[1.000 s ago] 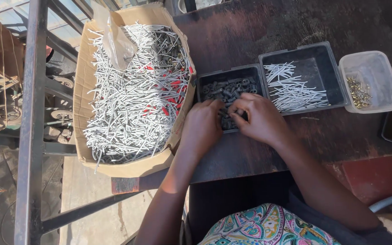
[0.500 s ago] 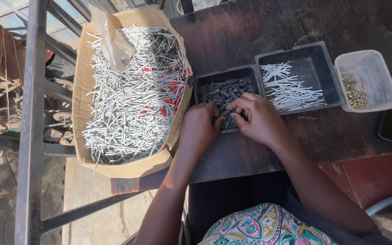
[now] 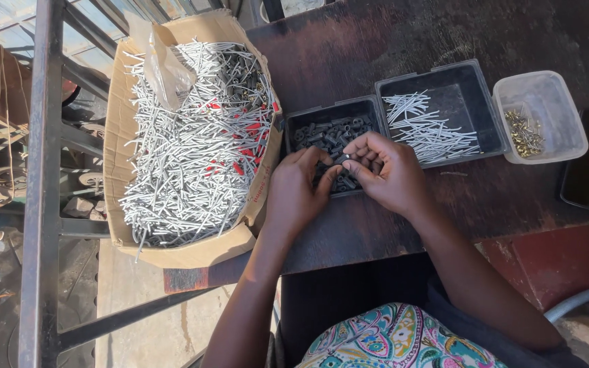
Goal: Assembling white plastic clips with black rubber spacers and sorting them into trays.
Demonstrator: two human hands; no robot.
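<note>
**Small dark fittings pinched over a black tray at the bench's near edge**

Both hands meet over a black tray (image 3: 308, 129) full of short dark sleeves (image 3: 328, 133). The tray sits near the front edge of the dark bench (image 3: 390, 41). The left hand (image 3: 294, 191) is curled, fingertips closed toward the right hand. The right hand (image 3: 386, 170) pinches a small dark piece (image 3: 341, 159) between thumb and forefinger, just above the heap. Whether the left fingers also grip it I cannot tell.

These sleeves look light, stiff and hard, likely plastic or metal. They are small enough to slip away, so a fingertip pinch across the middle of the barrel seems the sure hold. They should not crush or bend.

Just beside this tray, to the right, a second black tray (image 3: 472, 82) holds a loose spread of thin silver pins (image 3: 424, 129). These look rigid but springy, and easy to tangle. Further right, a clear plastic tub (image 3: 560, 95) holds a small pile of brass-coloured bits (image 3: 525, 133) in one corner.

At the bench's left edge, hanging partly over it, an open cardboard box (image 3: 121, 157) is heaped with many more silver pins (image 3: 192, 150), some with red parts. A crumpled clear bag (image 3: 168, 68) lies on top, near the box's far corner.
</note>
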